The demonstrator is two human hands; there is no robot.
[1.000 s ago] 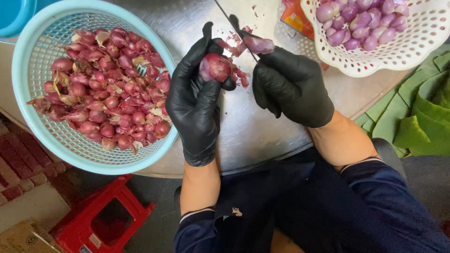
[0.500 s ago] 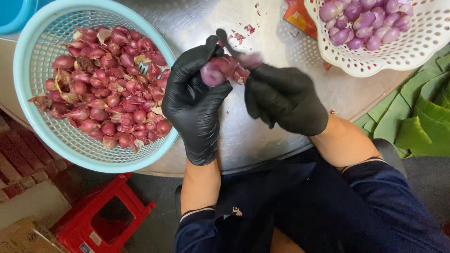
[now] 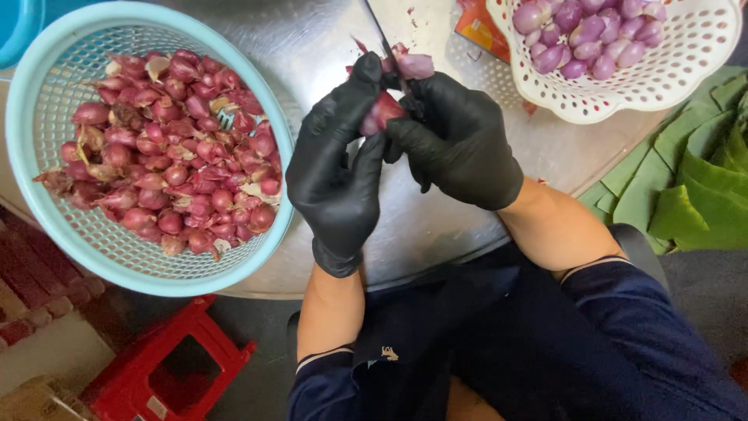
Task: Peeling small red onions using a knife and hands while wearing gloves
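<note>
Your round metal table [image 3: 483,218] is the biggest thing here, and its near edge curves just above your lap. At the left edge sits a big light blue basket [image 3: 47,195], full of red shallots with their dry skins on [image 3: 171,164]. At the far right edge sits a white basket with holes [image 3: 686,70], and inside it lie the peeled shallots [image 3: 584,39], shiny and pale purple. Green leaves [image 3: 693,195] lie off the right edge, and a red stool [image 3: 167,366] stands down on the floor. Your left hand [image 3: 339,171] in its black glove is held up over the middle of the table, and its thumb and fingers are curled around one small shallot [image 3: 382,109], pinching it. Your right hand [image 3: 460,140], also in a black glove, is closed around a knife [image 3: 382,35], and the thin blade sticks up past the shallot. A loose bit of purple skin [image 3: 413,64] hangs near the blade. I think the shallot is light and hard, but it may be slippery once the skin comes off. Hold it by its round sides, and keep your fingertips away from the sharp edge
</note>
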